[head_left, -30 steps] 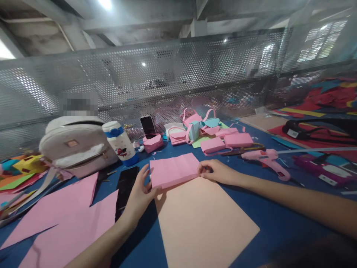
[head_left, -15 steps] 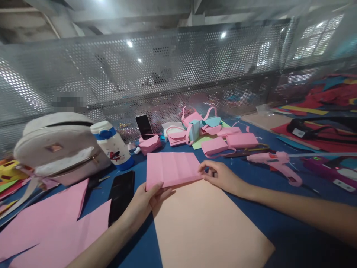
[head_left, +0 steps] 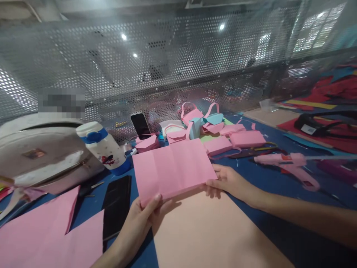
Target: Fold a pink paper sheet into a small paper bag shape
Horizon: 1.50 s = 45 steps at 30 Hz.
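I hold a creased pink paper sheet point(head_left: 173, 167) above the blue table with both hands. My left hand point(head_left: 139, 223) pinches its near left corner, thumb on top. At the sheet's near right corner, my right hand point(head_left: 231, 182) grips the edge. Under the sheet and toward me lies a large peach paper sheet point(head_left: 206, 230), flat on the table.
A black phone point(head_left: 115, 204) lies left of my hands beside loose pink paper point(head_left: 50, 234). A white bag point(head_left: 41, 152), a bottle point(head_left: 102, 147) and a propped phone point(head_left: 141, 125) stand behind. Folded pink paper bags point(head_left: 223, 136), scissors and a pink glue gun point(head_left: 290, 165) lie to the right.
The pink sheet has been lifted off the table and raised toward me, its face now tilted up. Both hands shifted to its near corners. The view swung slightly left.
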Tool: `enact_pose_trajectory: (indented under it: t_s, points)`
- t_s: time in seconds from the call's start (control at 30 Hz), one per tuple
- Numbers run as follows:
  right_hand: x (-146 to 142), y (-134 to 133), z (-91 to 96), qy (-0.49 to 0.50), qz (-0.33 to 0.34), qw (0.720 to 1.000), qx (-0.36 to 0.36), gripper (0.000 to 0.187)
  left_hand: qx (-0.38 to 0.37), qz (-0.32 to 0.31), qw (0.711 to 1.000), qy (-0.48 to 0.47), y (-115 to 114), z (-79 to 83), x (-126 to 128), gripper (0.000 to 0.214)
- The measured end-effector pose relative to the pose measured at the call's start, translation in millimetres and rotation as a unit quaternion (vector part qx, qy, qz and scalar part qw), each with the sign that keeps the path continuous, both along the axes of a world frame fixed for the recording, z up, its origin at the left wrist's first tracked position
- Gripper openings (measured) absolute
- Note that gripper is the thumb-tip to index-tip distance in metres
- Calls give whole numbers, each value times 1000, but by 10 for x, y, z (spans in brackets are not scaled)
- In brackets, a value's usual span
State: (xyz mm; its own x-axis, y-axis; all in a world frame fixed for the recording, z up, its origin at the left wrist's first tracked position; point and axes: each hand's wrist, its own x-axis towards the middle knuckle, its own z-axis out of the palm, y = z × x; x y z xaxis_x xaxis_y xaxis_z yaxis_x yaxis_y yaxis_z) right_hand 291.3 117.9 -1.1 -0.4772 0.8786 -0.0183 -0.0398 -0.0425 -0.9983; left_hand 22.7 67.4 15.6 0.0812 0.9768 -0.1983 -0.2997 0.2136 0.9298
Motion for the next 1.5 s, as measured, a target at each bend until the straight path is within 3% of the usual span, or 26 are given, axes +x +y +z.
enact_pose_trajectory:
  t_s: [0.37,0.57,0.73,0.87,0.93,1.0,1.1,1.23,1.37,1.5]
  points:
    - [7,-27,68,-8,-55,998,3,45,9,-30,997,66,-52,14,81,39]
    - [1,-51,130,-14,-58,998,26,43,26,7,995,92,-61,32,90,35]
    - [8,-50,112,-20,-65,997,45,43,41,-26,993,105,-74,19,73,40]
    - [42,-14,91,-36,-51,996,56,43,58,-15,987,151,-69,44,35,38]
    - [67,9,98,-57,-36,995,77,41,81,2,980,180,-59,92,13,43]
    - [92,24,117,-79,-18,992,101,38,117,21,972,202,-57,164,-6,63]
    - [121,22,147,-96,17,989,111,35,184,81,941,273,-88,289,-38,83]
    - [141,-8,160,-146,54,977,147,24,257,174,864,395,-157,384,-92,62]
    - [151,-29,161,-210,59,950,223,16,323,190,834,404,-148,341,-153,44]
    - [162,-19,153,-283,38,909,305,13,420,223,774,418,-107,307,-195,41]
